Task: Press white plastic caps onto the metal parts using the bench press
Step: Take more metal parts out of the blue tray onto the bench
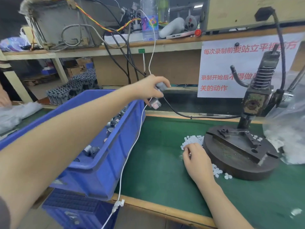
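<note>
Above the blue bin at 9 o'clock, the left hand grips 2 metal parts to cap. The right hand curls over white caps by the bench press; I cannot tell if it holds one.

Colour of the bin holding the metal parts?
Blue bin, plain, no pattern; the head view shows it.

Even, diffuse indoor light; soft shadows only. Wide-angle bowing at edges: shelf curves, near forearm looms large. Motion blur on metal part in left hand; mild sheen on green tabletop.
</note>
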